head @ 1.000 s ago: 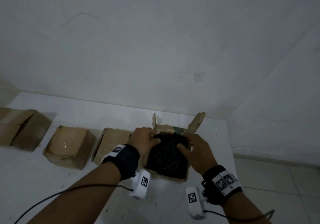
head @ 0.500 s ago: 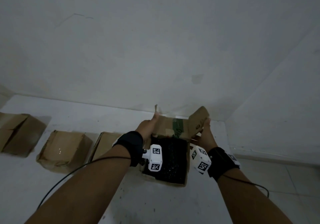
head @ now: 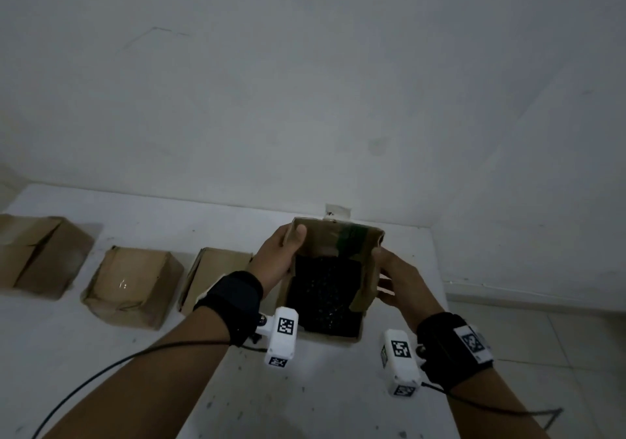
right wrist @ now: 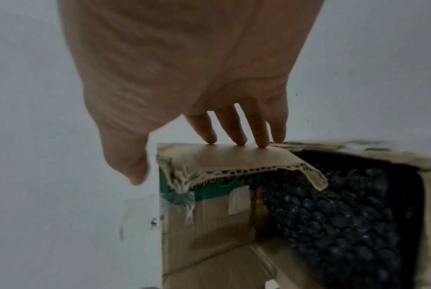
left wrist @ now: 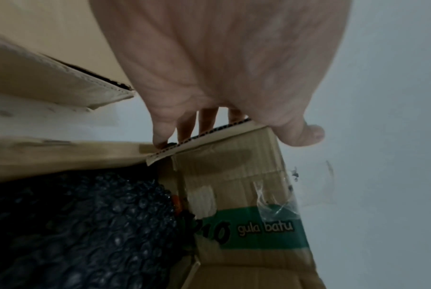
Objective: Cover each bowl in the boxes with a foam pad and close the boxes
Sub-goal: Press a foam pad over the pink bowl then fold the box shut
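Note:
An open cardboard box (head: pixel 333 338) stands on the white table. A black bubble foam pad (head: pixel 321 293) fills its inside, and the bowl under it is hidden. My left hand (head: pixel 288 245) pinches the far flap (head: pixel 338 238), thumb on its inner face and fingers behind its edge. That flap, printed with a green band (left wrist: pixel 259 230), leans inward over the pad (left wrist: pixel 86 224). My right hand (head: pixel 389 269) touches the right side flap (head: pixel 367 282) with straight fingertips (right wrist: pixel 239 140) on its bent edge (right wrist: pixel 222 156), thumb held apart.
Three closed cardboard boxes sit in a row on the left: one (head: pixel 216 276) beside the open box, a second (head: pixel 132 289), a third (head: pixel 37 255). The wall runs close behind. The table edge (head: pixel 440 289) drops off just right of my right hand.
A second ago both hands pressed the foam pad down into the box. They then rose to the flaps; the far flap now leans inward and the right flap stands up.

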The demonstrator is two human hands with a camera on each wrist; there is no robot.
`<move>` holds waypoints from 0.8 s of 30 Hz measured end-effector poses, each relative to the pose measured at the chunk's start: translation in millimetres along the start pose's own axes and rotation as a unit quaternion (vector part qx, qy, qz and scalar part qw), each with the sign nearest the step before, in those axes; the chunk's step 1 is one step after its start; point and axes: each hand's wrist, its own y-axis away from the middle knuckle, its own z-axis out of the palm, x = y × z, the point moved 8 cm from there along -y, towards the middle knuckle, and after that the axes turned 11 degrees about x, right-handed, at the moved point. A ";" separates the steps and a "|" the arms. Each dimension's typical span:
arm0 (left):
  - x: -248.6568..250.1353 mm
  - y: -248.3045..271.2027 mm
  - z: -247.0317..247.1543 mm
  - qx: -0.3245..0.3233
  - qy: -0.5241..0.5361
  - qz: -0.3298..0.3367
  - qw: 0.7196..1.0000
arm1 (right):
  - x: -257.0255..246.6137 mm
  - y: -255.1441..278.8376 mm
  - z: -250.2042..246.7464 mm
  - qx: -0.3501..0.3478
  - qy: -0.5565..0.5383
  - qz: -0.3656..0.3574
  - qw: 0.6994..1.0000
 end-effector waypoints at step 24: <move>-61.4 43.2 -14.6 -0.036 -0.021 0.086 0.995 | 58.2 34.5 15.8 0.032 0.223 -0.198 0.954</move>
